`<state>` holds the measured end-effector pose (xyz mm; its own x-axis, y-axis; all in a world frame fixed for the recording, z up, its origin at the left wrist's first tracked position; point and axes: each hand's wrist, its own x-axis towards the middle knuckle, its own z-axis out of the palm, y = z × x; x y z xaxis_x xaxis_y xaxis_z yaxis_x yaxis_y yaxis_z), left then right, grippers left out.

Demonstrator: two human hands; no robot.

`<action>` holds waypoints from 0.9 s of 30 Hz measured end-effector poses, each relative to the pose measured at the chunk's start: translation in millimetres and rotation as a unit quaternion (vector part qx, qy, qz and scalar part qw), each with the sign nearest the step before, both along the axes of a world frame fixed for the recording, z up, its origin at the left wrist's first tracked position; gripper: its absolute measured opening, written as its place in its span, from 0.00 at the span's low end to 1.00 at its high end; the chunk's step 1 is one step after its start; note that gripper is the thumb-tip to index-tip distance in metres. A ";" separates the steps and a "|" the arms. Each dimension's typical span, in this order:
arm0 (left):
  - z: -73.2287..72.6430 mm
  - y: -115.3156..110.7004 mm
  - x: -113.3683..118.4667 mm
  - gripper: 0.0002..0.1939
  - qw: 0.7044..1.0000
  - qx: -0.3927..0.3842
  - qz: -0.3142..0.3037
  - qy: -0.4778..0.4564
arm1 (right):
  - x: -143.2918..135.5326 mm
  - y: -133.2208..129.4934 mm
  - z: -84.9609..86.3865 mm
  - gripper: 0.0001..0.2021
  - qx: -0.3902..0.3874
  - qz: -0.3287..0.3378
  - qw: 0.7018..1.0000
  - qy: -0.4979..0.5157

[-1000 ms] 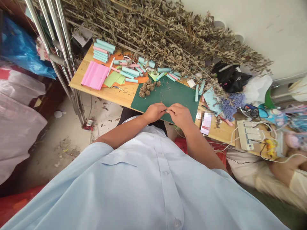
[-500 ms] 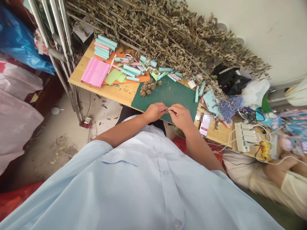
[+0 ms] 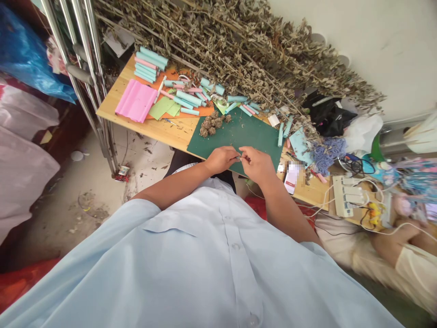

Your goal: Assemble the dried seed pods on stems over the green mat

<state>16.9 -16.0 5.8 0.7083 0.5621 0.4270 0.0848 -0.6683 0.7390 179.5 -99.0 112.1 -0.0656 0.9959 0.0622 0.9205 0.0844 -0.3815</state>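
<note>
My left hand (image 3: 222, 159) and my right hand (image 3: 255, 164) meet at the fingertips over the front edge of a green mat (image 3: 249, 136). Both are closed in a pinch around something small and dark, too small to name. Several brown, crumbly balls (image 3: 211, 124) are heaped on the mat just beyond my left hand. Rolled blue and pink paper tubes (image 3: 187, 98) lie on orange and green sheets behind them. To the right of my right hand a phone (image 3: 291, 178) rests on the wooden table (image 3: 150, 130).
Dried leafy stalks (image 3: 239, 50) cover the back of the table. Metal crutches (image 3: 85, 68) lean at its left end, near a pink sheet (image 3: 135, 101). On the right are blue yarn (image 3: 326, 152), a power strip (image 3: 344, 196) with cables, and another person's arm (image 3: 392, 237).
The fingers of my right hand have shifted slightly and the index finger is raised a little more. My left hand stays about where it was. The other person's hand has moved slightly.
</note>
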 end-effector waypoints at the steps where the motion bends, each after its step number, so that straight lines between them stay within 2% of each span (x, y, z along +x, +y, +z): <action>1: 0.0 0.0 0.0 0.14 1.000 0.001 0.000 0.003 | -0.4 1.7 1.8 0.19 -0.006 0.003 1.000 -0.009; 6: -1.1 0.1 0.4 0.14 1.000 -0.001 0.009 0.003 | -1.1 10.5 5.6 0.20 -0.029 -0.023 0.999 -0.004; 11: -2.0 0.4 1.2 0.14 1.000 0.007 0.009 0.009 | 3.0 10.7 4.8 0.10 -0.022 -0.046 0.998 0.032; 13: -2.8 0.7 1.6 0.14 1.000 0.009 0.009 0.009 | 4.9 8.6 5.3 0.07 -0.012 -0.029 0.999 0.033; 17: -4.3 1.1 2.0 0.14 1.000 0.004 0.009 0.006 | 7.7 5.2 5.1 0.10 -0.004 0.017 0.999 0.048; 27: -2.8 0.7 1.6 0.15 1.000 -0.001 0.010 0.001 | 6.3 5.4 3.4 0.10 -0.017 0.031 0.999 0.024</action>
<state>18.5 -15.3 3.0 0.6976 0.5772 0.4246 0.1006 -0.6656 0.7395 185.8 -93.6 115.5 -0.1253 0.9915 0.0337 0.8941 0.1276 -0.4293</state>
